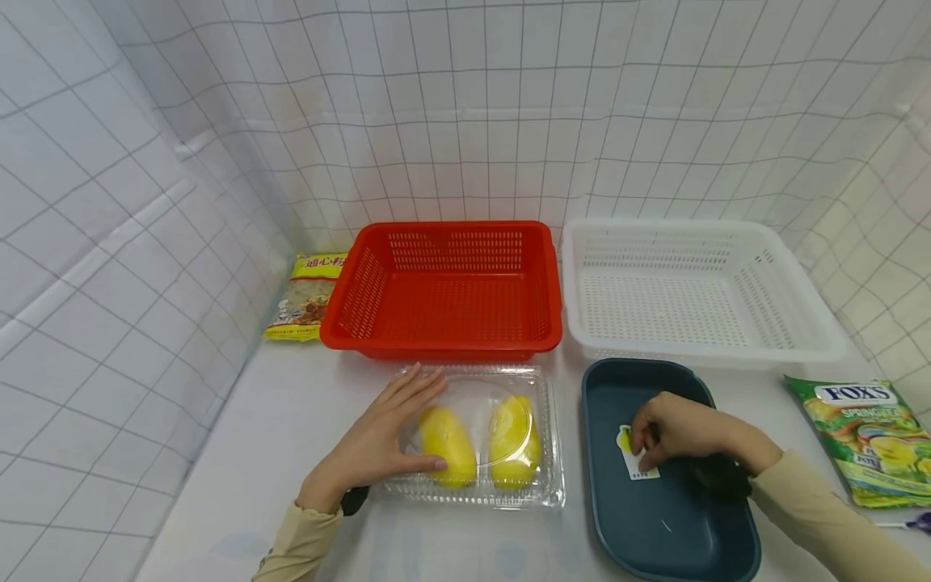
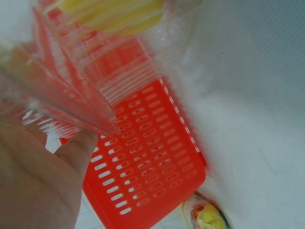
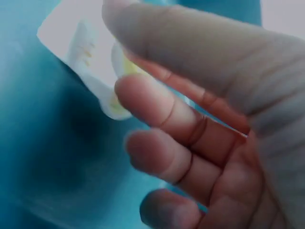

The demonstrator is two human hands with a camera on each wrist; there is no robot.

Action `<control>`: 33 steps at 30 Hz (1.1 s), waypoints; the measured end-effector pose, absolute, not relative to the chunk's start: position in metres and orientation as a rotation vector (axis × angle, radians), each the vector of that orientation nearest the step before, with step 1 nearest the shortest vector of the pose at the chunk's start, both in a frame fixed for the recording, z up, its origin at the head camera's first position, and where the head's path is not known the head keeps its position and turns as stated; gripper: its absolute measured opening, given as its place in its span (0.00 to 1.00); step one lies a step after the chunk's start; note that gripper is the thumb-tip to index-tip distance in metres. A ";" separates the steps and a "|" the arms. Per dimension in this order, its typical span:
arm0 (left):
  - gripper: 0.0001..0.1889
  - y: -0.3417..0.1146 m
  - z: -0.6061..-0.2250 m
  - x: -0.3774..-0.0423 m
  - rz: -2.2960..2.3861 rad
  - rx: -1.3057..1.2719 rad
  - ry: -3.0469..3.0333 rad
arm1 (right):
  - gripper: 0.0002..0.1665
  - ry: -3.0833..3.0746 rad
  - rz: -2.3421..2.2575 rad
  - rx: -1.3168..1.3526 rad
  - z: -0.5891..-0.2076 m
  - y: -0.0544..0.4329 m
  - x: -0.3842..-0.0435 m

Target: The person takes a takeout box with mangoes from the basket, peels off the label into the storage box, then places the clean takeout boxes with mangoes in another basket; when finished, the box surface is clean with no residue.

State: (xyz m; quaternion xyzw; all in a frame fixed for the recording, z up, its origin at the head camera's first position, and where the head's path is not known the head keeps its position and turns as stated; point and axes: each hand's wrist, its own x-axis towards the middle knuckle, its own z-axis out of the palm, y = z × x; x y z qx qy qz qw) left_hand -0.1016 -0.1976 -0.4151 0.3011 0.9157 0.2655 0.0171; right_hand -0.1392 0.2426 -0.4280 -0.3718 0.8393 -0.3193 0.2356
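My left hand [image 1: 374,440] rests over the left side of a clear plastic clamshell box [image 1: 551,453], its fingers extended along the lid and the thumb lying toward the front. Inside the box lie two yellow mango-like fruits [image 1: 447,446]. The left wrist view shows the ribbed box wall [image 2: 128,81] beside the hand [image 2: 43,176]. At right, my right hand [image 1: 684,432] reaches into a dark blue basin [image 1: 618,525]. Thumb and fingertips pinch a small white card [image 1: 638,463] with a yellow picture; part of that card [image 3: 62,38] is hidden behind the thumb.
A red basket [image 1: 458,311] and a white basket [image 1: 662,307] stand behind. A yellow noodle-type packet [image 1: 301,303] lies at the back left. On the far right is a green FOX'S bag [image 1: 869,440], with a thin stick [image 1: 895,525] in front of it.
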 end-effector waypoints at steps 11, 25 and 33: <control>0.53 -0.197 -0.417 -0.103 0.826 0.970 2.854 | 0.04 2.417 -1.104 -0.915 -0.400 0.274 -0.146; 0.52 -0.198 -0.416 -0.102 0.842 0.915 2.836 | 0.17 3.026 -1.595 -0.202 -0.363 0.355 -0.165; 0.52 -0.199 -0.418 -0.103 0.845 0.944 2.843 | 0.35 3.038 -1.578 0.302 -0.375 0.395 -0.182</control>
